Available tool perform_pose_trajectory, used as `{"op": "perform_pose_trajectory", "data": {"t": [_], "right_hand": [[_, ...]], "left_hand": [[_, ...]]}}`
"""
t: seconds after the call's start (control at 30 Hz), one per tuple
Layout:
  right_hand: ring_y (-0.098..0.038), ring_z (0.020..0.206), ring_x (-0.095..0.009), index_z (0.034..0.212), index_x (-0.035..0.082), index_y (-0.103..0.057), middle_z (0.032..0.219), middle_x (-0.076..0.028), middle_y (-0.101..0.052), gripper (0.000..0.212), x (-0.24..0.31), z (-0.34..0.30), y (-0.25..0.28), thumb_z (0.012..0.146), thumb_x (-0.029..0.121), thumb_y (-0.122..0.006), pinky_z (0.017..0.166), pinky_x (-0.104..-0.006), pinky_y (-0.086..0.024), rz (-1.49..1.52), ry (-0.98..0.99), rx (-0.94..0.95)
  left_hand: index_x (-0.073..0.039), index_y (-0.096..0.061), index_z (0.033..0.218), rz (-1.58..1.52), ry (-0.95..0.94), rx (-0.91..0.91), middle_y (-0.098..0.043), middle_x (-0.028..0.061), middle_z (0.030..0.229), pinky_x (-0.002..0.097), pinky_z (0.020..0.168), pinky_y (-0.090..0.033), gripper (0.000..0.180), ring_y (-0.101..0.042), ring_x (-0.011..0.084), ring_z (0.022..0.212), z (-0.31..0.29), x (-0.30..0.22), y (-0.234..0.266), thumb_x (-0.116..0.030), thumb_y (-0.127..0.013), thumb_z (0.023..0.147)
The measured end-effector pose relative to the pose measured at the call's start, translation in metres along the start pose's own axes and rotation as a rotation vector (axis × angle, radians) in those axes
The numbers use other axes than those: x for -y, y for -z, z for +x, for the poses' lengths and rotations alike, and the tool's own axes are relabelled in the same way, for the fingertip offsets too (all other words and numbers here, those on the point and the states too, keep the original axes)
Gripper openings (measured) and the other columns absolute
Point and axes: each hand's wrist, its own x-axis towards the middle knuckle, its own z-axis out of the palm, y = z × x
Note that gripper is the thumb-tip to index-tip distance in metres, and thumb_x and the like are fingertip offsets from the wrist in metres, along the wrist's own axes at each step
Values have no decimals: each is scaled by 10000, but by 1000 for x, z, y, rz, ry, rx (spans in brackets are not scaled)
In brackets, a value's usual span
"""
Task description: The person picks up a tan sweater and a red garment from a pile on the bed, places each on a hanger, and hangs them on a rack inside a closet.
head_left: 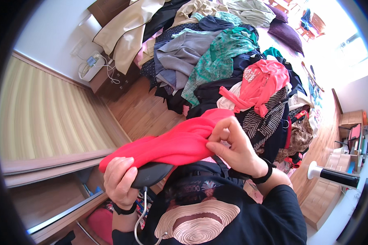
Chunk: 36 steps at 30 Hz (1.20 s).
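So the red top (163, 143) is right between the hands, draped along a black hanger (152, 174). Left hand (120, 181) is curled around the hanger's end, cloth and all; right hand (235, 149) is pinching the fabric, thumb to fingers. Looks like the fitting-onto-the-hanger step to me. Next move probably calls for a steady left grip while the right straightens cloth. Clothes pile (216, 61) sits beyond both hands.

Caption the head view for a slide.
Left hand holds red garment and hanger; right hand touches the garment; clothes heaped beyond.
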Motion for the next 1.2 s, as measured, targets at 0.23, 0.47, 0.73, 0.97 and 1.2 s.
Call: {"op": "perform_pose_trajectory", "data": {"t": [0.23, 0.47, 0.73, 0.97, 1.2], "right_hand": [[-599, 903, -225, 1069, 17, -554, 994, -113, -605, 309, -20, 3, 60, 767, -1, -620, 820, -318, -463, -472, 173, -231], [-556, 1071, -271, 1133, 42, -564, 1106, -116, -594, 348, -52, 24, 72, 789, 52, -612, 927, -344, -423, -425, 157, 57], [-622, 776, -239, 900, 19, -622, 859, -123, -637, 104, -44, 34, 65, 798, 17, -605, 692, -318, -477, -662, 281, -117], [-579, 719, -298, 864, -10, -594, 779, -134, -594, 193, -1, 15, 50, 687, -87, -605, 662, -355, -464, -699, 637, -554], [-581, 888, -286, 967, 12, -585, 946, -112, -605, 174, -8, 8, 66, 793, 12, -595, 792, -348, -460, -545, 331, 56]], "left_hand": [[-19, -560, 994, -5, -11, -42, -622, 191, 974, 513, 789, -505, 193, -618, 353, 851, -5, 6, 20, -110, -582, 825], [-27, -520, 1067, 33, 1, -27, -620, 207, 1010, 464, 838, -501, 262, -617, 354, 900, -1, 12, 34, -20, -595, 816], [-5, -550, 1056, 35, 70, -46, -620, 204, 1016, 405, 851, -480, 237, -611, 317, 910, -12, 24, 46, -13, -622, 830], [8, -574, 1060, 37, 176, -131, -629, 180, 1014, 348, 830, -479, 251, -603, 255, 904, -26, 34, 50, -1, -652, 821], [49, -582, 1087, -362, 263, -414, -609, 131, 1088, 327, 891, -452, 272, -579, 193, 965, -26, 36, 55, 45, -621, 818]]}}
